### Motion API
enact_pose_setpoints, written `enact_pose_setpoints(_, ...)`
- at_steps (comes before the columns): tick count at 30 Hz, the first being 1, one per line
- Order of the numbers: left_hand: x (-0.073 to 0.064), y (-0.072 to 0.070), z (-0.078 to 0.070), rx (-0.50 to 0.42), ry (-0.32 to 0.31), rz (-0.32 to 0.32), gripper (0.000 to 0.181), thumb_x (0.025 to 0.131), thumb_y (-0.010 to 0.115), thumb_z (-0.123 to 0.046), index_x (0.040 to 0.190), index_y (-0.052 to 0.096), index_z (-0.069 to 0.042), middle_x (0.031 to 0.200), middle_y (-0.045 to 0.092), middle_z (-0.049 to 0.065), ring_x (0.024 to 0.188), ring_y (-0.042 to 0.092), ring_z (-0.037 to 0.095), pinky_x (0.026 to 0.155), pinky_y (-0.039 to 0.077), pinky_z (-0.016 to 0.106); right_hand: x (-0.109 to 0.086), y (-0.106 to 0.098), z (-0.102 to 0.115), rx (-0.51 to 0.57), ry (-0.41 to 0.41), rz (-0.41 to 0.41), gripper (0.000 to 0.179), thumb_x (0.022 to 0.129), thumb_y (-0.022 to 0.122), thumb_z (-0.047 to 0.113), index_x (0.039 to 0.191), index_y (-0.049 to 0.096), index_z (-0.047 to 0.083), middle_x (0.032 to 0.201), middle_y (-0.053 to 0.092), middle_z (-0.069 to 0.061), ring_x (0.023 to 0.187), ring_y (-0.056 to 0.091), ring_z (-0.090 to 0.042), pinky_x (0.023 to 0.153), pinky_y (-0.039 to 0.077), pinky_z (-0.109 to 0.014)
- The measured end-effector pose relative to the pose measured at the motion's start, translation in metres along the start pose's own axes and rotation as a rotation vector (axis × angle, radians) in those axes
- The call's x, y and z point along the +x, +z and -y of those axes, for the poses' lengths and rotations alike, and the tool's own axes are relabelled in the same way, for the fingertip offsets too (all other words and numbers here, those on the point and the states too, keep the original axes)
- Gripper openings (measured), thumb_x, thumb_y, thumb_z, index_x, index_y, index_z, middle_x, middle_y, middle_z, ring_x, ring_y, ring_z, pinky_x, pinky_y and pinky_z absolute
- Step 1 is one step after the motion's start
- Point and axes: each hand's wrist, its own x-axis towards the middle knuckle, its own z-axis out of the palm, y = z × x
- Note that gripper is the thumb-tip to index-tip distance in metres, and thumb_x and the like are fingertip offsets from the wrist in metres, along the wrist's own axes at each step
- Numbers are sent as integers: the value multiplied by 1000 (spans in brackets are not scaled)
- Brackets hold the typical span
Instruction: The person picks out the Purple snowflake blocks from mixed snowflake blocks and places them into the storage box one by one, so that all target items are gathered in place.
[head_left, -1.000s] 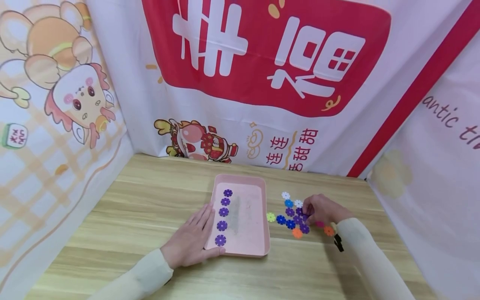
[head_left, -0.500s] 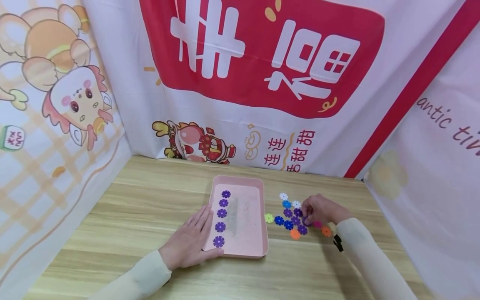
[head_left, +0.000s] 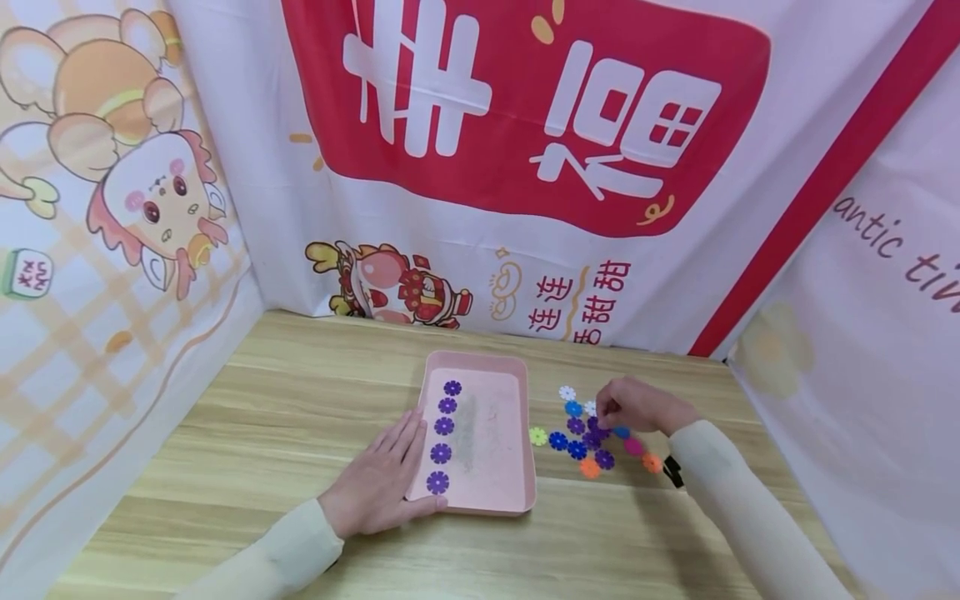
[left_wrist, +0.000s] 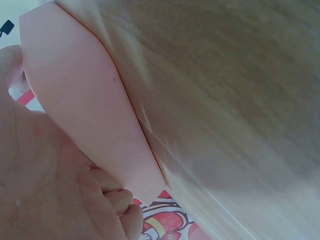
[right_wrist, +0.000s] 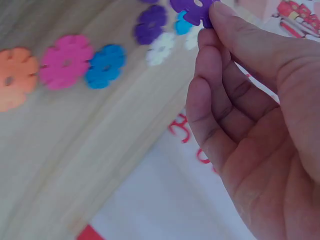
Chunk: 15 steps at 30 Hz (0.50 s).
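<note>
Pinching a purple flower (right_wrist: pixel 189 8), top of the right-wrist view, the right hand (head_left: pixel 640 403) is apparently picking from the pile (head_left: pixel 577 450), next likely needing a clean lift, while the left hand (head_left: pixel 375 483), fingers straight, is touching the lower-centre tray (head_left: pixel 497 462).

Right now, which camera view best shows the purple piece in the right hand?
The right wrist view: the purple piece appears large, pinched by the right hand, though cropped on top. The head view can't separate it from nearby purple pieces; the left wrist view misses it.
</note>
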Motion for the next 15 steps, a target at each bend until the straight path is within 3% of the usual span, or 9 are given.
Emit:
enact_pose_setpoints(5, 0, 1, 0, 3, 3, 2, 109, 97, 51, -76, 162, 30, 9, 173, 20, 29, 161, 26, 45, 131, 30, 56, 7, -10, 21, -11, -46, -1, 10, 101, 72, 13, 92, 76, 14, 83, 72, 3, 71, 59, -8, 68, 56, -23)
enact_pose_setpoints(10, 0, 1, 1, -4, -5, 13, 109, 97, 51, -76, 162, 29, 9, 173, 20, 29, 161, 25, 45, 131, 30, 56, 15, -14, 51, -19, -99, -3, 11, 103, 70, 18, 94, 76, 16, 79, 69, 10, 69, 59, -6, 66, 56, -23)
enact_pose_setpoints(15, 1, 2, 1, -1, -5, 16, 109, 97, 52, -75, 162, 29, 9, 173, 20, 29, 162, 24, 44, 131, 30, 56, 25, -12, 80, -38, -194, -21, 13, 103, 70, 17, 92, 76, 17, 83, 73, 4, 67, 59, -5, 66, 56, -22)
